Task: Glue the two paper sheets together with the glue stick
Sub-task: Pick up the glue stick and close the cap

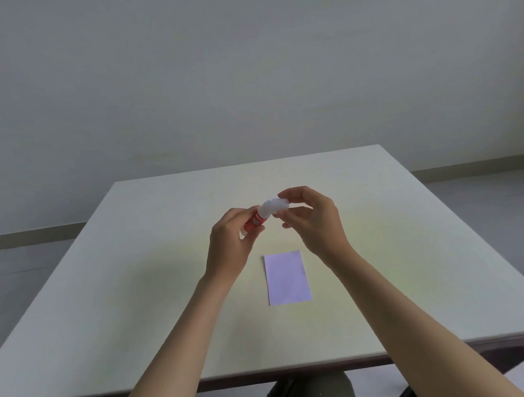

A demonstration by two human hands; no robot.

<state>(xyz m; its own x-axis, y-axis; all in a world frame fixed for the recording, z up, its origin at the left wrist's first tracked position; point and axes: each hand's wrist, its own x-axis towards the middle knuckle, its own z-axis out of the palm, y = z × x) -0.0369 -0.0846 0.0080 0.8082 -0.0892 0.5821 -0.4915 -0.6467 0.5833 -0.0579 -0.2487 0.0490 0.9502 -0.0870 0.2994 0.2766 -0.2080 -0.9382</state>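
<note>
1. While both forearms are stretched out over the pale table [133, 274], a glue stick [255, 221] is held up in the air above its middle.
2. The red body of the glue stick is clamped in the left hand [231, 243], with the fingers curled around its lower part and the thumb pressed against its side.
3. The stick is tilted, its lower end hidden in the left palm and its upper end pointed up and to the right.
4. A white cap [274, 208] is seen at that upper end, and it is pinched between the thumb and fingertips of the right hand [312, 222].
5. Whether the cap is seated on the stick or already slightly off cannot be told, as the area is blurred.
6. A small rectangular sheet of paper [287, 277], pale lilac in tone, is laid flat on the table just below the two hands, nearer the person, between the forearms.
7. Only one sheet outline can be made out; whether a second sheet lies under it cannot be told.
8. The paper is touched by neither hand.
</note>
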